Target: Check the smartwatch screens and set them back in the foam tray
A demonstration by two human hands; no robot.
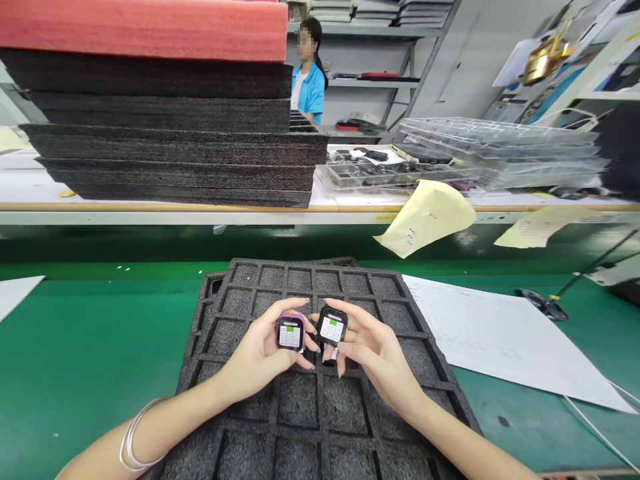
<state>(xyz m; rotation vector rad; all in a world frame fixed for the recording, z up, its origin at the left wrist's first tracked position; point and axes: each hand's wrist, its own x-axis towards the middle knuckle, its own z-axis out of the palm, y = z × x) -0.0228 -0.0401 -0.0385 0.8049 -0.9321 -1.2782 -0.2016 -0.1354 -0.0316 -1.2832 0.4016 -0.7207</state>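
My left hand (265, 350) is closed around a smartwatch body with a purple case (291, 333), its lit screen facing me. Between the thumb and fingers of my right hand (373, 347) is a black smartwatch body (332, 326), also lit, with a white grid and a green patch on its screen. Partly hidden beneath the black one, another lit screen (330, 353) shows; whether it is held or lies in the tray I cannot tell. Both hands are above a black foam tray (299, 400) with square compartments, stacked on another tray.
Stacked black foam trays (175, 157) with a red foam layer (145, 30) rise on the shelf ahead. Clear plastic trays (500, 150) stand at its right. Yellow paper (430, 217) hangs off the shelf edge. White sheets (495, 337) lie at right. A person in blue (311, 87) is behind.
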